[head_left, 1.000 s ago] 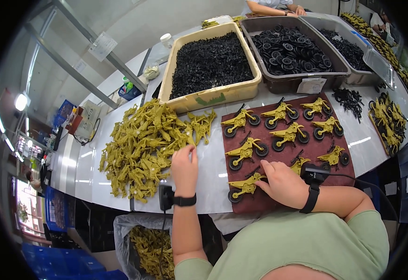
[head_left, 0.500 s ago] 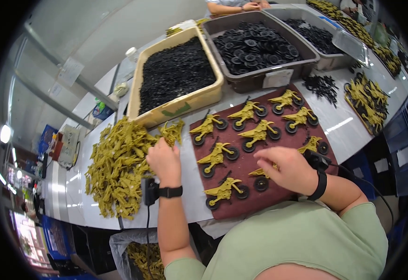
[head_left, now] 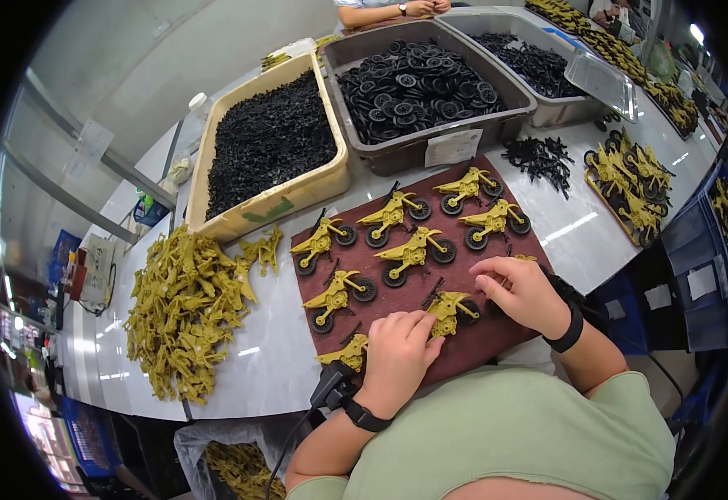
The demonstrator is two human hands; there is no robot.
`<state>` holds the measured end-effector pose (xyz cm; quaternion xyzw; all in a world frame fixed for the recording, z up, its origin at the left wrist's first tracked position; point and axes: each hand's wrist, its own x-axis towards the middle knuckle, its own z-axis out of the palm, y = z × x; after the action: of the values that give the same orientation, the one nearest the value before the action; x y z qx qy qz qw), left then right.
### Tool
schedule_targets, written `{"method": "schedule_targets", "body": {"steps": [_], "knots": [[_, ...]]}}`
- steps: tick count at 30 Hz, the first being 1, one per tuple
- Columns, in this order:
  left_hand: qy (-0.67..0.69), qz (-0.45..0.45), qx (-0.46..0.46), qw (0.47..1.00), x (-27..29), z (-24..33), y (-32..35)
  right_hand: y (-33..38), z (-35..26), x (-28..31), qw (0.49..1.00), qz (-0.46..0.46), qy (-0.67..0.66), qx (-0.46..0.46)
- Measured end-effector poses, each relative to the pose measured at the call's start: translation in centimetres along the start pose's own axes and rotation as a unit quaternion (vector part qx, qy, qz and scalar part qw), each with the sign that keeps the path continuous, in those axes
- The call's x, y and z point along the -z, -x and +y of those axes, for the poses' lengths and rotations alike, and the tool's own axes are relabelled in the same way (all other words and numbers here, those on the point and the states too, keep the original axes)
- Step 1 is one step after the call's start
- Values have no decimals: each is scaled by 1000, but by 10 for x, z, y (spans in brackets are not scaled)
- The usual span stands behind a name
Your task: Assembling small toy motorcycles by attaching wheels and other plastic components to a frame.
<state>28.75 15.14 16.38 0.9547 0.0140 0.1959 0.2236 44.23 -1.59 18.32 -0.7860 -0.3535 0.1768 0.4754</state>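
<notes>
On a dark red mat (head_left: 393, 307) lie several toy motorcycles with yellow bodies and black wheels. My left hand (head_left: 399, 354) comes over the near edge of the mat, its bent fingers closed at the side of a toy motorcycle (head_left: 450, 307). Part of that toy is hidden by the fingers. My right hand (head_left: 526, 293) hovers just right of the same toy, thumb and fingers drawn together; anything in them is too small to make out. Beneath my left wrist another toy motorcycle (head_left: 347, 353) is partly covered.
A pile of yellow motorcycle bodies (head_left: 185, 317) lies left of the mat. Behind stand a cream bin (head_left: 255, 218) of small black parts, a dark bin (head_left: 397, 156) of black wheels and a grey bin (head_left: 576, 110). Loose black parts (head_left: 539, 161) and a stacked tray (head_left: 626, 187) lie to the right.
My left hand has left the yellow pile and moved right to the toy motorcycle on the mat. My right hand stays over the mat's right side. The whole view has shifted slightly.
</notes>
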Motion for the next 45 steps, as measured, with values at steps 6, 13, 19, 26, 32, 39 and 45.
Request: {"method": "schedule_targets", "body": {"steps": [6,13,19,26,32,39,45], "knots": [[-49,7,12,999,-5,3,-4,2,13,8,1000,6,22,10],[-74,-24,36,996,-4,2,-2,3,9,7,999,-8,29,27],[-51,-34,28,998,-3,1,-2,1,8,2,998,-20,33,39],[-60,-34,18,997,-14,4,-4,-3,21,-24,975,-44,128,177],[-93,-57,-16,994,-17,6,-5,-5,20,-28,951,-74,218,207],[-11,-37,61,997,-11,-4,-14,-15,12,-7,961,-152,131,190],[179,-25,124,976,17,3,-14,-14,-12,0,983,-140,-22,115]]}}
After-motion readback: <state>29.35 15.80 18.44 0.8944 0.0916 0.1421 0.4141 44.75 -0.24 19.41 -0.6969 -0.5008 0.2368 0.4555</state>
